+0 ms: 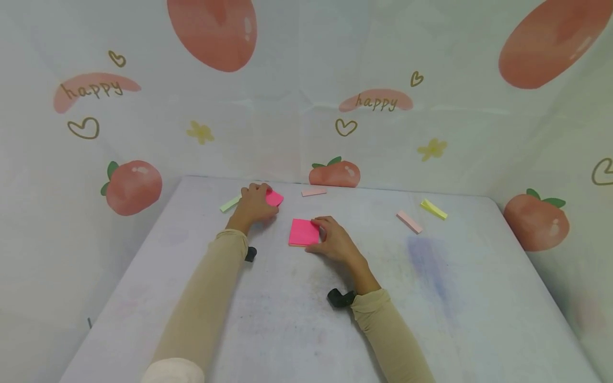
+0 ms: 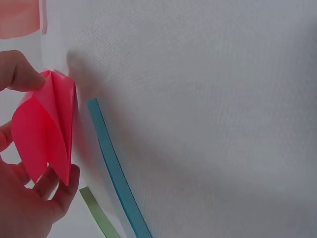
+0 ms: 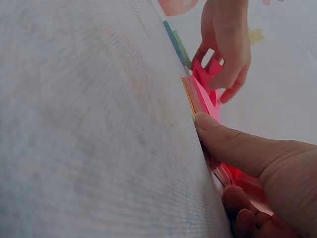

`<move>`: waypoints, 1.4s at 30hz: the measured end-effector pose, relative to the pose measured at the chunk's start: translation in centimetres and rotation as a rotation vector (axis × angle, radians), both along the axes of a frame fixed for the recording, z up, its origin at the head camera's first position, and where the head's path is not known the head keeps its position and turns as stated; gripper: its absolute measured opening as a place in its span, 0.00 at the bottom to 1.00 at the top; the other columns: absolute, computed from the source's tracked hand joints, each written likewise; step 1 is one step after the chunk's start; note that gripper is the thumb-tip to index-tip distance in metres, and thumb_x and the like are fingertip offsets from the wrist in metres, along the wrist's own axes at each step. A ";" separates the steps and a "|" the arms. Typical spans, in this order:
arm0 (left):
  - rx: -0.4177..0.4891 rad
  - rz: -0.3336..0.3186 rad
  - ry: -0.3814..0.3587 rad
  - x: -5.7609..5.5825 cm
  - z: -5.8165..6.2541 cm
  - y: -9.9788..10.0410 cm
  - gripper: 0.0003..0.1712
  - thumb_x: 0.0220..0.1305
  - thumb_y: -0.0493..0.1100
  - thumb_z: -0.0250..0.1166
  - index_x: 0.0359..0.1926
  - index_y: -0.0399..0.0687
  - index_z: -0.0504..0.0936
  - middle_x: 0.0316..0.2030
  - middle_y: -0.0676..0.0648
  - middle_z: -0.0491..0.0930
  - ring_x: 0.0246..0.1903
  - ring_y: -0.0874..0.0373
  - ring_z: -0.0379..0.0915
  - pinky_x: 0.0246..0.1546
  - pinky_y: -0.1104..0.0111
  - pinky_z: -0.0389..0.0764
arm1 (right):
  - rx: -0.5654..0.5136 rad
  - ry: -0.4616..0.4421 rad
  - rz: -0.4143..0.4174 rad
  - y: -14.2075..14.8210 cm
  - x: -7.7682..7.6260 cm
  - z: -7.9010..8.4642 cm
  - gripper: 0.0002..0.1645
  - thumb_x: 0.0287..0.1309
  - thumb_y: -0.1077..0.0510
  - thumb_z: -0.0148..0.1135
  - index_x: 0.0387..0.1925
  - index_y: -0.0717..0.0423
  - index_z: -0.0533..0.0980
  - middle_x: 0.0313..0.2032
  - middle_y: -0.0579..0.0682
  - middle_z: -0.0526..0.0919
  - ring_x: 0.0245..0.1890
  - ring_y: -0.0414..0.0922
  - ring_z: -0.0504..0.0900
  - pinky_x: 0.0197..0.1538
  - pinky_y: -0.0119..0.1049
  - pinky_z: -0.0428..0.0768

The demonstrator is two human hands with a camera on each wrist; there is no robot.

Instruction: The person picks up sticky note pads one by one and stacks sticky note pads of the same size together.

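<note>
In the left wrist view, a bright pink folded paper (image 2: 39,131) with creased, spreading flaps is held between the thumb and fingers of my left hand (image 1: 255,205). The same folded paper (image 1: 275,198) shows partly behind that hand at the back of the table. Nearer the middle lies a square stack of paper (image 1: 303,232), pink on top with other colours along its edge. My right hand (image 1: 337,239) grips this stack from its right side. The right wrist view shows the thumb (image 3: 210,124) on one edge and fingertips on another.
A light green strip (image 1: 230,204) lies left of my left hand, with a teal strip (image 2: 116,168) near it. A pale pink strip (image 1: 313,192) sits at the back. Another pink strip (image 1: 409,222) and a yellow strip (image 1: 433,209) are at right. A printed curtain (image 1: 287,122) stands behind the table (image 1: 297,330).
</note>
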State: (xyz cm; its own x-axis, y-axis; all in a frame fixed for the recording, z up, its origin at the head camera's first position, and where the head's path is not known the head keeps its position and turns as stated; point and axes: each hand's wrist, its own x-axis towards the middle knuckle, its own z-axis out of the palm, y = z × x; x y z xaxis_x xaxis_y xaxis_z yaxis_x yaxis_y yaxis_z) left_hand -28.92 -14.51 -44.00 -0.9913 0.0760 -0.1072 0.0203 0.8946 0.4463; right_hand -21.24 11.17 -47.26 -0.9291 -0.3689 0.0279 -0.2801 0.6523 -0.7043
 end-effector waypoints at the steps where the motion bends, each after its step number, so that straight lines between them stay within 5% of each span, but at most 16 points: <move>1: -0.007 0.001 -0.001 0.0 0.0 0.0 0.35 0.55 0.53 0.62 0.63 0.45 0.70 0.68 0.33 0.61 0.63 0.35 0.56 0.61 0.44 0.70 | -0.002 0.003 0.001 0.0 0.0 0.0 0.46 0.48 0.52 0.81 0.67 0.59 0.73 0.66 0.54 0.75 0.68 0.53 0.73 0.69 0.50 0.74; 6: -0.055 0.008 -0.002 0.3 0.0 0.0 0.26 0.55 0.53 0.62 0.50 0.42 0.73 0.65 0.32 0.61 0.62 0.35 0.56 0.60 0.46 0.70 | 0.000 0.018 0.007 0.0 0.0 -0.2 0.45 0.48 0.51 0.81 0.67 0.60 0.73 0.65 0.55 0.75 0.68 0.53 0.73 0.69 0.51 0.74; 16: -0.108 -0.034 0.006 0.5 0.0 0.0 0.36 0.55 0.54 0.62 0.57 0.33 0.71 0.58 0.30 0.68 0.64 0.33 0.55 0.69 0.45 0.59 | 0.007 0.006 0.002 0.0 -0.2 -0.2 0.45 0.49 0.51 0.81 0.68 0.58 0.73 0.66 0.53 0.75 0.69 0.52 0.73 0.70 0.49 0.73; 25: -0.059 -0.015 0.017 0.1 0.0 0.1 0.32 0.53 0.46 0.65 0.56 0.33 0.67 0.53 0.32 0.68 0.58 0.37 0.59 0.64 0.47 0.65 | 0.006 -0.002 0.011 0.2 -0.1 -0.2 0.46 0.49 0.51 0.81 0.68 0.58 0.73 0.66 0.55 0.74 0.70 0.53 0.71 0.73 0.50 0.69; 42: 0.063 0.047 0.006 0.3 0.1 1.0 0.61 0.52 0.47 0.72 0.79 0.36 0.46 0.72 0.30 0.58 0.69 0.35 0.54 0.68 0.47 0.69 | 0.003 0.013 0.010 0.1 0.0 -0.2 0.45 0.49 0.52 0.81 0.67 0.59 0.73 0.66 0.55 0.75 0.70 0.53 0.72 0.72 0.50 0.70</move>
